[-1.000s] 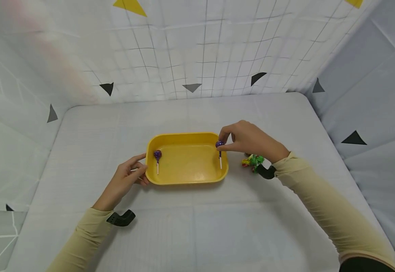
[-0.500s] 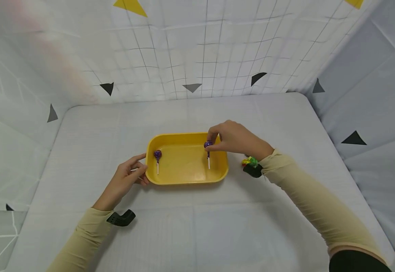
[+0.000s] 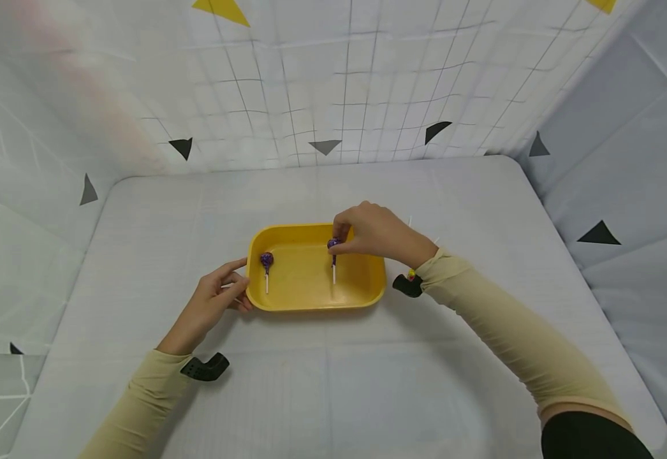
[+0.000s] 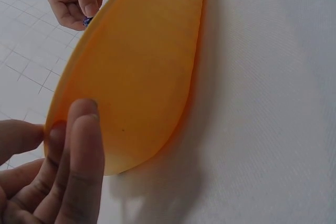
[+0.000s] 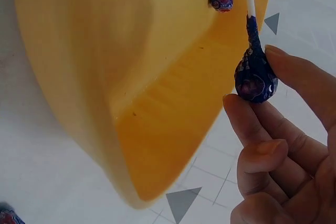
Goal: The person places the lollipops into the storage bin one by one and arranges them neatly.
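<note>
A yellow tray (image 3: pixel 301 274) with rounded corners sits mid-table in the head view. My left hand (image 3: pixel 219 290) grips its left end, thumb and fingers on either side of the rim (image 4: pixel 59 85). Over the tray's right half, my right hand (image 3: pixel 376 231) pinches a purple-wrapped lollipop (image 5: pixel 255 80) by its round head. Its white stick points toward me in the head view. Another purple lollipop (image 3: pixel 266 260) lies inside the tray near the left end, stick also toward me.
Right of the tray, a bit of a red-and-yellow wrapped candy (image 3: pixel 411 274) shows beside my right wrist, which hides the rest. White sticks poke out behind the forearm. A dark wrapped candy (image 5: pixel 9 216) shows in the right wrist view's corner. White sheets surround the table (image 3: pixel 241 408).
My right hand has moved left with the lollipop, from the tray's right end further in over it. The colourful candies became mostly covered by my right wrist. My left hand stays put.
</note>
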A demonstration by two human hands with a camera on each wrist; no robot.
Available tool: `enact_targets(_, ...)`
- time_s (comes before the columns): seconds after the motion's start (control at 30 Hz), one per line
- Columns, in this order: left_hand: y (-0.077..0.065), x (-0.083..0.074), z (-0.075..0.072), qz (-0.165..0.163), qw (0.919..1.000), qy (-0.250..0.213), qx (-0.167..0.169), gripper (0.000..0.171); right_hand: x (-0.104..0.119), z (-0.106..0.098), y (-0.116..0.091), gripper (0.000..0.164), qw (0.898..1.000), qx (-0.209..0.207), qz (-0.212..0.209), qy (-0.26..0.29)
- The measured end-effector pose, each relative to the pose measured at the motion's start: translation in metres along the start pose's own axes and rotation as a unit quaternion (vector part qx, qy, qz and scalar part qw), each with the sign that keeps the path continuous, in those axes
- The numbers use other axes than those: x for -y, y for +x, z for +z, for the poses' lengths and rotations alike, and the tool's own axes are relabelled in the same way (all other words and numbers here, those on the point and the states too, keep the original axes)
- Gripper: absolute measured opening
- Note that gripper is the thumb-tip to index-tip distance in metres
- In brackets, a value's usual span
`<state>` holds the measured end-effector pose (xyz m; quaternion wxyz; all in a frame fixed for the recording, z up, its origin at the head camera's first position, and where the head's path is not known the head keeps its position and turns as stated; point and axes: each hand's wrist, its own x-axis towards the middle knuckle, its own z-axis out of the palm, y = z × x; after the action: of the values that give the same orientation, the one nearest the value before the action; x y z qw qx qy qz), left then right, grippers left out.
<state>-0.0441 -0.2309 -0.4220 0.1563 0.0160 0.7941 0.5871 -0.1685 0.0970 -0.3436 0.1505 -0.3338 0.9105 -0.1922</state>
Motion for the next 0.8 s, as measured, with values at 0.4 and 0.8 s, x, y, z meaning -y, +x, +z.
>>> enact_targets(0.4, -0.001, 0.0, -0.001, 0.002, 1.0, -0.003, 0.0, 0.056, 0.016, 0.008, 0.024, 0.026, 1.0, 0.011, -0.012, -0.013)
enact_targets(0.8, -0.001, 0.001, -0.001, 0.01, 0.9999, -0.007, 0.003, 0.056, 0.029, 0.02, 0.044, 0.023, 1.0, 0.022, -0.02, -0.001)
